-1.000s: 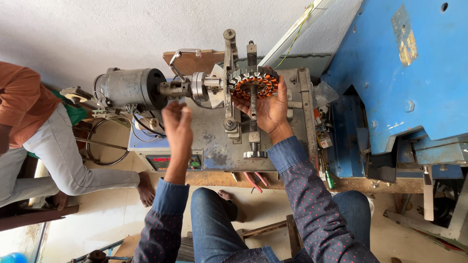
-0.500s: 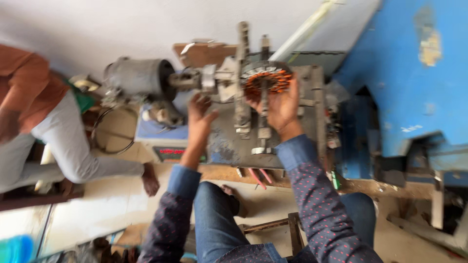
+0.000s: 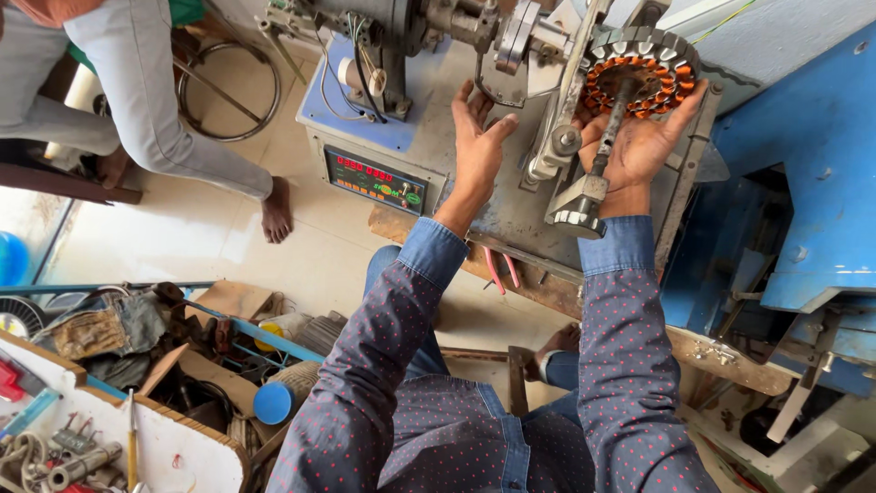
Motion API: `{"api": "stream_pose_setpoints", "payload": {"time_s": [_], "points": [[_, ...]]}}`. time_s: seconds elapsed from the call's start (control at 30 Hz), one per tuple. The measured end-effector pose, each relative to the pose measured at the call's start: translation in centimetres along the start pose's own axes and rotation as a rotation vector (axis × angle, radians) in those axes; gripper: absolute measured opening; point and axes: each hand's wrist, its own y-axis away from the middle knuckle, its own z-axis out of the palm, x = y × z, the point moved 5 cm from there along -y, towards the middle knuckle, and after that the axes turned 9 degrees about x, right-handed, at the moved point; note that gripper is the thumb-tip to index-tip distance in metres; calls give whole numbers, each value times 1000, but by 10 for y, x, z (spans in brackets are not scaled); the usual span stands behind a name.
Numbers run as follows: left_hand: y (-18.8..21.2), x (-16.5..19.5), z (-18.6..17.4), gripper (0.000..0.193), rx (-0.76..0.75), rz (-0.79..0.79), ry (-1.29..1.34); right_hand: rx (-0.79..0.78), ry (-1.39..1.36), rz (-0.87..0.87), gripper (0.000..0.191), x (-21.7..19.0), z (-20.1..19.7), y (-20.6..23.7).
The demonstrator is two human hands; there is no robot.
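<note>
The right hand point(image 3: 639, 146) cups the round copper-wound stator point(image 3: 641, 66); the left hand point(image 3: 476, 137), fingers open, could get caught by the grey metal winding arm point(image 3: 566, 137).

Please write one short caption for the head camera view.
Right hand cups a copper-wound stator on a winding machine; left hand open beside it.

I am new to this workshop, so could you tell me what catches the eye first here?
First the ring-shaped stator with orange copper windings, top right, cupped from below by the right hand. Left of it, the open left hand hovers by the grey winding machine, whose red digital display glows on the front panel.
</note>
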Motion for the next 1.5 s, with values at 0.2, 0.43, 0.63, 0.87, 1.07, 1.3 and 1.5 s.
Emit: {"api": "stream_pose_setpoints", "payload": {"time_s": [0.2, 0.43, 0.63, 0.87, 1.07, 1.3, 1.5], "points": [[7, 7, -12, 90, 14, -69, -69, -64, 144, -86, 95, -4, -26, -13], [55, 85, -18, 70, -59, 36, -218, -173, -110, 80, 88, 2, -7, -9], [62, 162, -5, 45, -126, 374, -127, -121, -160, 85, 100, -1, 18, 5], [38, 176, 13, 39, -256, 434, -174, -93, -115, 60, 101, -2, 18, 7], [5, 90, -14, 39, -72, 116, -266, -86, -125, 46, 100, -1, 14, 6], [-51, 25, -6, 73, -174, -23, -248, -108, -147, 57, 94, -3, 18, 8], [-63, 7, 6, 68, -247, -19, -153, -91, -96, 14, 89, -6, 19, 10]]}}
